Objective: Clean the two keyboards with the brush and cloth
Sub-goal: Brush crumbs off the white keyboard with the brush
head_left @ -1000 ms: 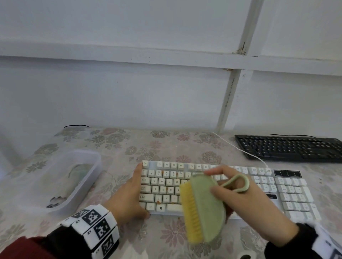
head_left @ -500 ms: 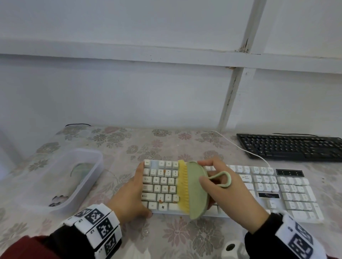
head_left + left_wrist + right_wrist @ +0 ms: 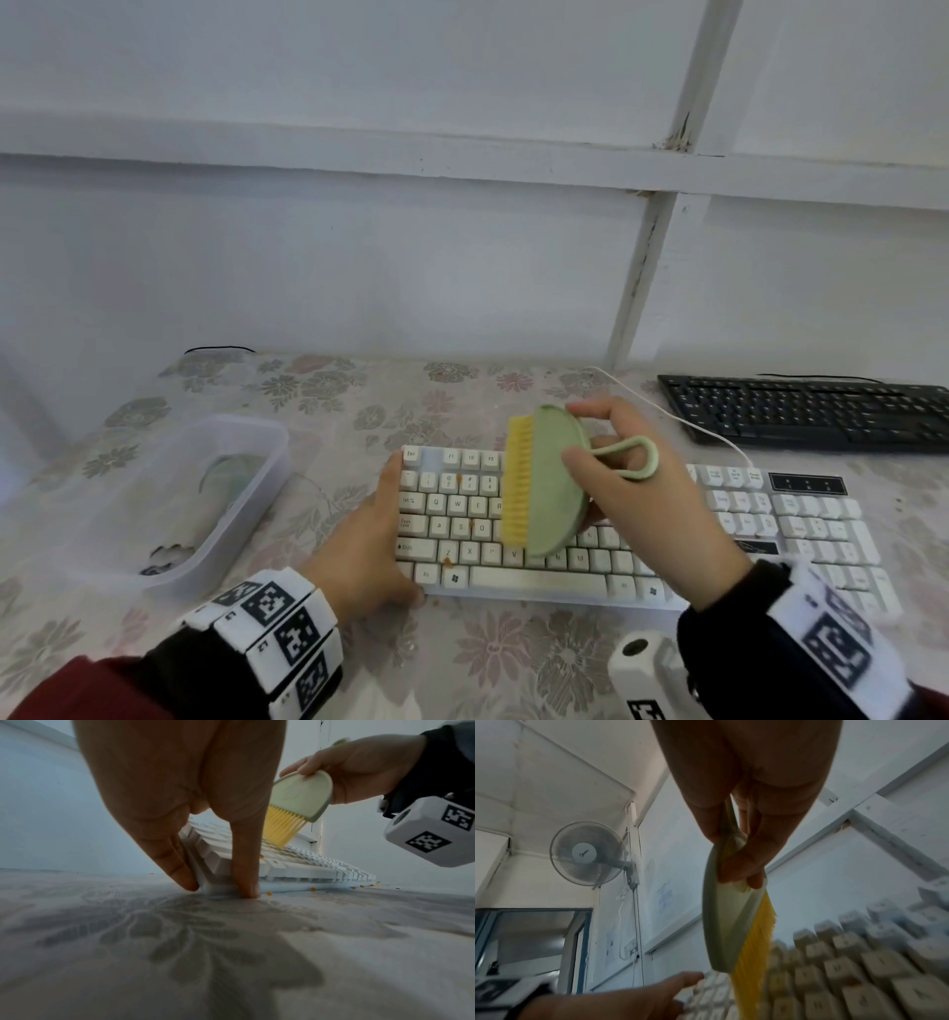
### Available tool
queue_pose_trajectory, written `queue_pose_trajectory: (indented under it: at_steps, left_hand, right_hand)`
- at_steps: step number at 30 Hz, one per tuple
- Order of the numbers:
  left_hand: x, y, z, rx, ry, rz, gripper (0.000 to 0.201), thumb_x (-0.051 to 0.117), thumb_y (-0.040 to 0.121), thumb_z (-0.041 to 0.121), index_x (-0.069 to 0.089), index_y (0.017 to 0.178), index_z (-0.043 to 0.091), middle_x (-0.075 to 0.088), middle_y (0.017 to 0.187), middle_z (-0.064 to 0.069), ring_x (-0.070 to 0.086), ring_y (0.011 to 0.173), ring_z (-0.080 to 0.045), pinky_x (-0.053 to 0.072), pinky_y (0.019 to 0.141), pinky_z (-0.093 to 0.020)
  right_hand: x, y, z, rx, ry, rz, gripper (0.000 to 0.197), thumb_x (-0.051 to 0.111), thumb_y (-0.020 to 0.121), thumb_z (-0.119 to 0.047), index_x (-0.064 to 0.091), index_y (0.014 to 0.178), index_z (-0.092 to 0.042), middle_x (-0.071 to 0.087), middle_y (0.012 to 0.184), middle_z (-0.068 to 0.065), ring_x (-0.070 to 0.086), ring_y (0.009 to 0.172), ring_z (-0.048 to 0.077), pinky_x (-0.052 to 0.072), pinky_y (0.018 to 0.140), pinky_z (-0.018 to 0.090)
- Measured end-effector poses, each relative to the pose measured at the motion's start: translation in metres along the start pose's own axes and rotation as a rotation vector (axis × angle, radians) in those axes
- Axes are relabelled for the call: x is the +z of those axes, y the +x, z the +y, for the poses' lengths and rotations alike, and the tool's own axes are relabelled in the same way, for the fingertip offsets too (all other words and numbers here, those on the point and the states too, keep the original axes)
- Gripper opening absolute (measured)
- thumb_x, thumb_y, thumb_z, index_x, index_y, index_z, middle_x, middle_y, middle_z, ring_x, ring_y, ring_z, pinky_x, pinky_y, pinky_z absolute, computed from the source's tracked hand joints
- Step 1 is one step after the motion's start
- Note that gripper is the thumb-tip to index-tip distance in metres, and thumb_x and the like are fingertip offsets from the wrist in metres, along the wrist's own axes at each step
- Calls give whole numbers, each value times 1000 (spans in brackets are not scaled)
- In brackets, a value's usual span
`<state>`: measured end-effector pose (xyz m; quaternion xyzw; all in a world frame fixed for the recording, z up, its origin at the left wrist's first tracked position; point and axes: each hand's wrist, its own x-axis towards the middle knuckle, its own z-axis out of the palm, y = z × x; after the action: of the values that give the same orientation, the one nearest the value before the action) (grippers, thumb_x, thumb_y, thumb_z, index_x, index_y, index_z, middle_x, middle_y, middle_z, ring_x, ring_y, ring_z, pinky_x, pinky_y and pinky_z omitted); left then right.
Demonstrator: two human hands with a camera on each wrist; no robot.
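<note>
Gripping an oval green brush (image 3: 552,493), yellow bristles on white keyboard (image 3: 539,580).

Soft, even daylight on my head view; both wrist views dimmer and backlit.

From my head camera the wall (image 3: 359,267) reads pale and flat, its lines bowing toward the frame edges. On my left wrist view, my left hand (image 3: 180,791) is dark against the bright wall, and a broad soft shadow spreads over the tablecloth (image 3: 231,953) beneath it. On my right wrist view, the keys of the white keyboard (image 3: 859,963) below the brush (image 3: 729,923) I'm gripping smear with motion blur; my right hand (image 3: 744,780) is underexposed.
</note>
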<state>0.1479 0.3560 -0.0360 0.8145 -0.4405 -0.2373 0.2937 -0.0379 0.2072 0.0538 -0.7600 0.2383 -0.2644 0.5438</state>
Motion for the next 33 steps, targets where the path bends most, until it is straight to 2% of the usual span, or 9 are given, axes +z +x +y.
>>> queue_pose_trajectory:
  at_steps: [3,8,12,16,21,27,28,31,33]
  left_hand:
    - [1,2,-2,1,-4,4,134,80,54,16,-18,143,41,53,123,7,58,103,-9,53,88,-33]
    - [0,1,1,-12,9,3,134,81,58,13,-19,144,37,52,122,7,57,102,-8,52,87,-28]
    - [0,-1,4,-10,13,5,130,80,60,10,-17,141,41,53,116,11,57,99,-6,52,86,-25]
    - [1,1,0,-10,8,5,134,81,57,14,-19,143,39,54,120,8,58,102,-9,53,88,-31]
    - [3,3,-6,6,-3,11,136,81,53,22,-21,140,44,53,123,7,58,105,-9,53,89,-34]
    - [1,0,0,-7,3,10,132,79,56,14,-17,144,38,56,115,8,60,97,-7,54,85,-31]
    - [1,0,1,-8,8,9,131,79,57,14,-17,144,37,56,114,8,60,96,-7,54,84,-31]
    - [0,-2,4,-3,8,8,130,79,59,13,-16,144,38,56,115,11,60,95,-4,54,84,-27]
    - [-1,-3,6,-12,14,6,130,79,60,12,-18,144,37,54,118,10,59,97,-5,53,84,-25]
  right_hand:
    - [6,-12,11,34,-46,-72,23,51,91,-9,57,99,-29,63,75,16,55,56,16,52,50,28]
    - [5,-32,16,104,-40,-218,23,53,89,-11,60,95,-32,52,69,17,47,59,21,49,53,37]
    - [-3,-24,1,84,73,-103,24,52,88,1,64,94,-19,51,57,2,52,50,13,45,43,25]
    - [3,-1,-5,-6,82,15,24,53,90,-4,60,102,-25,64,74,16,61,59,21,51,48,32]
    - [13,10,1,-6,50,15,28,53,92,-10,58,111,-30,69,82,12,67,67,25,55,51,35]
    - [23,-12,13,26,6,-71,28,50,94,-10,59,108,-32,59,60,-1,53,54,9,49,49,23]
    - [24,-16,15,29,4,-91,28,50,94,-9,59,107,-32,58,58,0,50,53,9,47,49,21]
    - [25,-24,15,45,9,-151,29,51,92,-10,61,103,-36,58,75,23,49,60,21,49,52,30]
    - [22,-25,11,58,33,-159,30,52,91,-8,64,102,-33,60,71,19,53,59,20,51,50,29]
